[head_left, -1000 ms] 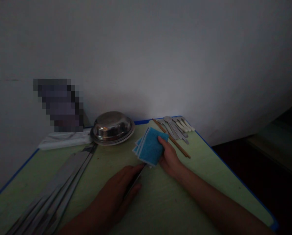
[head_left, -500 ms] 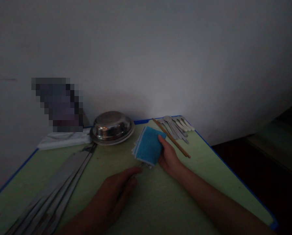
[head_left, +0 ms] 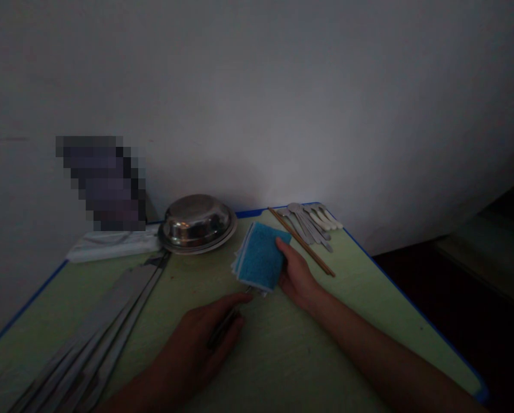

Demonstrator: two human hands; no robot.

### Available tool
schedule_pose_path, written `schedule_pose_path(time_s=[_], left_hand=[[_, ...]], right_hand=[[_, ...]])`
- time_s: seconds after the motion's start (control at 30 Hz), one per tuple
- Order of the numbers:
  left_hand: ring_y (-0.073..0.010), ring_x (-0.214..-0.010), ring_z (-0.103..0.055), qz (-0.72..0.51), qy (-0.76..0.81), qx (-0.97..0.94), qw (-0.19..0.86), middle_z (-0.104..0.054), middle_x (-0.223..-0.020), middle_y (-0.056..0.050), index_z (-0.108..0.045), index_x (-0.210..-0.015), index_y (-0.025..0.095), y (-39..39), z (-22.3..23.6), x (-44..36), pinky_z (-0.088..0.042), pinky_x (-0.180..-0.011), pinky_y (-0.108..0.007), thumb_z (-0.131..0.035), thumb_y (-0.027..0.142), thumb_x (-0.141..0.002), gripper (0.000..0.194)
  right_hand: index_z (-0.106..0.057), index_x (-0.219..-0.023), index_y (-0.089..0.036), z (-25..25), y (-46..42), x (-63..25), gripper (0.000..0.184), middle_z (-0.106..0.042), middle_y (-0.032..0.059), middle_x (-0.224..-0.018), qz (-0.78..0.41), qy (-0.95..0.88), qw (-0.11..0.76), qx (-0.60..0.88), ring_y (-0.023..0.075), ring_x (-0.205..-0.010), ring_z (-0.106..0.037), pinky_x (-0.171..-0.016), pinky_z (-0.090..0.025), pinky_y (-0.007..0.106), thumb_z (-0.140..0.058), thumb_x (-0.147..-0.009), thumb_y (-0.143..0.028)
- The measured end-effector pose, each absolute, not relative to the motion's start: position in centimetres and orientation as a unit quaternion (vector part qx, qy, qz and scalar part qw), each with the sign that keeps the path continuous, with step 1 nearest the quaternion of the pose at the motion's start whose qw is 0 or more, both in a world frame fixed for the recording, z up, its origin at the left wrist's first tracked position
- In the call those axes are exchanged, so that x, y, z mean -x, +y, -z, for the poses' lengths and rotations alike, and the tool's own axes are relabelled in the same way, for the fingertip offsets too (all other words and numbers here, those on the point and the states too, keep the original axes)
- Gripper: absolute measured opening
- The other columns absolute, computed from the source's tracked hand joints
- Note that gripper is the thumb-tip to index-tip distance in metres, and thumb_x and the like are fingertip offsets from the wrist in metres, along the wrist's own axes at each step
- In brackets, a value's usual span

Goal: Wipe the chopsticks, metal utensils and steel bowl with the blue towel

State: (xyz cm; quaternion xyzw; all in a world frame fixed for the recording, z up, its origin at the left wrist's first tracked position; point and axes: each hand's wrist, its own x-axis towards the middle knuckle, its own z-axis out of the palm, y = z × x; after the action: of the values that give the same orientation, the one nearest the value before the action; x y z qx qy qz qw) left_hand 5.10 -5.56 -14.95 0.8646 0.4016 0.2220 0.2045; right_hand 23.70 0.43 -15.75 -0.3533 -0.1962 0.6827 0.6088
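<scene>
Holding the blue cloth [head_left: 262, 255]: our right hand [head_left: 300, 275], its fingers closed on the right edge, thumb on top; from the cloth, with twelve straight away from us, that hand sits at four o'clock.
Left hand [head_left: 197, 338]: at between seven and eight o'clock, fingers drawn narrow around a thin metal piece [head_left: 225, 330], mostly hidden; we cannot tell what kind it is.
Cloth and metal: the piece's slim end glints at the cloth's lower edge; we cannot tell whether it passes inside the folds.
Progress: we judge the handling of this one piece to be midway, both things being in hand and the metal not yet set down; which of the laid-out pieces, if any, are finished, we cannot tell.
Cloth texture: fuzzy and folded into a squarish pad, with pale edges showing at nine o'clock.
Two o'clock: slim brown chopsticks [head_left: 302, 243], wooden-looking; beyond them, fanned metal spoons [head_left: 305, 222] and white-handled cutlery [head_left: 331, 222].
Ten o'clock: a shiny round upturned bowl [head_left: 198, 215] over a wider rim.
Eight o'clock: long grey strips [head_left: 106, 321], flat, dull and fanned.
Bench [head_left: 188, 281]: pale green, faintly streaked, edged in blue.
</scene>
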Motion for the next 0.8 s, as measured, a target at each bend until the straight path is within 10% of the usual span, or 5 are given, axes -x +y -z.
schedule_pose_path(time_s=[0.4, 0.8], left_hand=[[-0.0125, -0.065, -0.062, -0.208, 0.381, -0.867, 0.245, -0.063, -0.077, 0.005, -0.046, -0.098, 0.026, -5.7, 14.2, -5.3, -0.049, -0.06, -0.022, -0.043, 0.023, -0.087, 0.012], [-0.0208, -0.1, -0.058, -0.145, 0.291, -0.909, 0.259, -0.057, -0.116, -0.002, -0.033, -0.123, 0.033, -6.4, 13.1, -4.3, -0.051, -0.083, -0.034, -0.056, 0.02, -0.074, 0.056]], right_hand=[[-0.059, -0.101, -0.017, 15.6, 0.3, -23.7, 0.025, -0.07, 0.0037, -0.092, -0.681, -0.201, 0.605, 0.36, 0.0171, -0.095, -0.062, -0.088, -0.048, 0.034, -0.056, -0.079, -0.029], [-0.06, -0.097, -0.017, 15.6, 0.2, -23.8, 0.024, -0.07, 0.0032, -0.088, -0.68, -0.211, 0.592, 0.377, 0.018, -0.085, -0.065, -0.085, -0.049, 0.036, -0.057, -0.078, -0.031]])
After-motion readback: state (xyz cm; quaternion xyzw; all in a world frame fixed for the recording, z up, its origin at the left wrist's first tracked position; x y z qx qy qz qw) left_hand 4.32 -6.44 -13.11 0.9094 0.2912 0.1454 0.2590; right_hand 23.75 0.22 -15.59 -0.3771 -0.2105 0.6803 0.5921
